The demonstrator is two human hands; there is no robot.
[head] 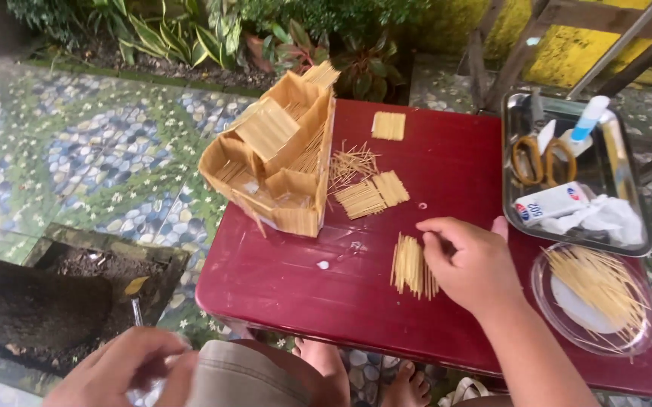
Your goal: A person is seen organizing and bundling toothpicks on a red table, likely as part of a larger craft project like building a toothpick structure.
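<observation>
Outdoors on patterned pebble tiles, with garden plants at twelve o'clock, a dark red worktop (pixel 446 249) carries the work. I see my right hand (pixel 467 264) near the centre, its fingers curled down onto a flat row of toothpicks (pixel 412 267) lying just at its nine o'clock; the grip is nearly closed, fingertips pinching or pressing the sticks at the row's near edge, though I cannot tell whether one is lifted. To do this well, I judge I should keep the sticks parallel and flush, nudging with light fingertip pressure so the row does not fan out.

My left hand (pixel 126 373) sits low at seven o'clock, off the worktop, loosely curled around something pale and blurred; what it holds I cannot tell.

At eleven o'clock stands a toothpick model house (pixel 277 154), with finished panels (pixel 371 194) and loose sticks beside it. At two o'clock a metal tray (pixel 638 245) holds scissors (pixel 540 158) and a glue tube; at four o'clock a clear dish (pixel 548 305) holds loose toothpicks.
</observation>
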